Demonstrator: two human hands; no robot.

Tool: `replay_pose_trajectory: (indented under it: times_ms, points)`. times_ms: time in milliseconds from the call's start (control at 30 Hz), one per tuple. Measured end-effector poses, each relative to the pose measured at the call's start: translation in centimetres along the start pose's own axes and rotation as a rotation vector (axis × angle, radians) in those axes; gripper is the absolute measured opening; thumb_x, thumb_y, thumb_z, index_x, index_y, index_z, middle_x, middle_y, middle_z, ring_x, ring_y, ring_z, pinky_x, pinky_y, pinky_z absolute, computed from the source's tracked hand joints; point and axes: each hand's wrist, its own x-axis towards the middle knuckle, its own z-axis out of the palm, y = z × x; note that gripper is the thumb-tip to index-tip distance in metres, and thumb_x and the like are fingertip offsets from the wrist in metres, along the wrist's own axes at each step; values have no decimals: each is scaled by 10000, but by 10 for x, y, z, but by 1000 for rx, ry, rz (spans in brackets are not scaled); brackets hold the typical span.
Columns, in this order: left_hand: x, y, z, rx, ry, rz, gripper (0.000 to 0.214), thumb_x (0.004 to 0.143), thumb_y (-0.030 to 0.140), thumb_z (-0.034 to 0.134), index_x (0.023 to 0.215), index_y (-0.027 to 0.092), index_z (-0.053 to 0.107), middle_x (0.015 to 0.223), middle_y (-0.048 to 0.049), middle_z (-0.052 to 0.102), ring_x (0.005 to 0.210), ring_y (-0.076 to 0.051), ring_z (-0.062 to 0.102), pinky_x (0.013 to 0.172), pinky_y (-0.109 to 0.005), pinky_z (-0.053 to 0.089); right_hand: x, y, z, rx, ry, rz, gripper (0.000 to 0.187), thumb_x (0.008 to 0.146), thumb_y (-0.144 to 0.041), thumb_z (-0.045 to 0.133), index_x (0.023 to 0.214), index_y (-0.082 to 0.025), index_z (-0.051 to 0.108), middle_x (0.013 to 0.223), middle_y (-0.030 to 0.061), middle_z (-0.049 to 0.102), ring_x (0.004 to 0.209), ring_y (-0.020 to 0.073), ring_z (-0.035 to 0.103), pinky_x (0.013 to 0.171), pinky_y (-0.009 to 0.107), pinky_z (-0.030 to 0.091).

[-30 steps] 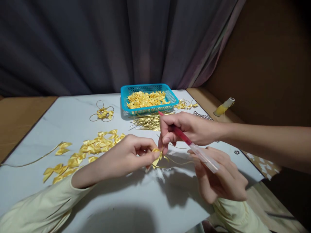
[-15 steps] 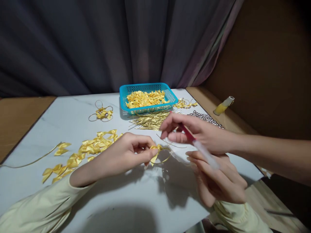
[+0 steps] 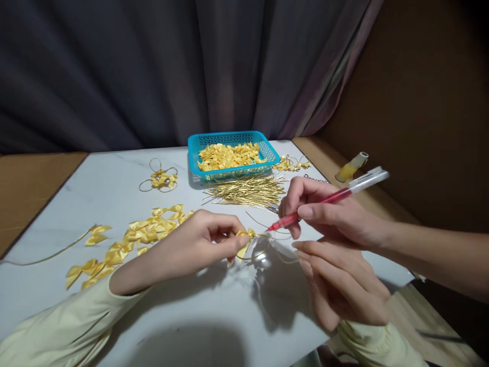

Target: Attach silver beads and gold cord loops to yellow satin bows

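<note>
My left hand (image 3: 217, 237) is closed, thumb and fingers pinching a yellow ribbon bow (image 3: 242, 252) fixed to a gold wire loop (image 3: 263, 253). Thin wire ends stick out from it above the table. To the right, my right hand (image 3: 344, 285) has its fingers stretched out toward the loop and shows nothing in its grasp; part of the palm is hidden. Another person's hand (image 3: 332, 214) reaches in from the right over my right hand. It holds a red pen (image 3: 324, 200) with a clear cap, the tip pointing at the loop beside the bow.
Behind the hands stand a blue basket (image 3: 234, 169) of yellow bows and a pile of gold wires (image 3: 244, 192). Loose bows (image 3: 153, 227) lie at left, near finished wire-and-bow pieces (image 3: 163, 178). Silver beads (image 3: 315, 179) are partly covered by the other hand. A thread spool (image 3: 351, 166) stands right.
The other person's hand has moved right and turned the pen, so its tip now points left at the loop. My two hands stay nearly still.
</note>
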Motion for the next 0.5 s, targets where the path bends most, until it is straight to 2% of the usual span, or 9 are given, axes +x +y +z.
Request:
replay_pose_trajectory:
  times_ms: [33,67,100,233,333,500]
  points:
    - [0,-1,0,3,-2,-1,260,806,352,530,670,143,602,557,17,577,509,-85,466,464,-173,355,-12,-10,5,-18,115,-5,182,812,-100,528,935,-199,618,742,23,678,606,147,636,534,290,502]
    - [-1,-1,0,4,-5,-3,258,807,352,529,675,143,604,562,15,579,513,-86,470,466,-174,357,-22,-18,10,-40,306,9,186,765,-72,565,899,-176,639,761,44,681,615,160,637,540,303,501]
    - [-1,-2,0,3,-7,-3,257,808,350,528,679,143,606,564,15,581,514,-87,471,466,-174,356,-30,-25,14,-38,356,16,194,736,-60,582,879,-169,652,770,48,682,619,163,635,542,306,503]
    - [-1,-2,0,-6,-7,10,245,805,337,534,675,144,609,551,23,580,498,-78,455,455,-169,342,-39,-29,18,-25,274,-43,200,703,-35,585,856,-137,665,791,65,691,633,167,634,545,308,513]
    - [-1,-2,0,-4,-13,4,250,807,343,532,673,145,606,549,25,575,496,-78,452,453,-171,340,-35,-24,16,-13,280,-88,185,706,-34,571,849,-105,665,798,86,690,648,175,641,555,313,526]
    - [-1,-1,0,14,-16,-1,269,819,361,516,680,147,603,558,23,565,507,-85,457,458,-179,342,-39,-22,14,-26,235,-115,205,717,-48,550,881,-113,655,806,88,688,646,178,644,567,323,548]
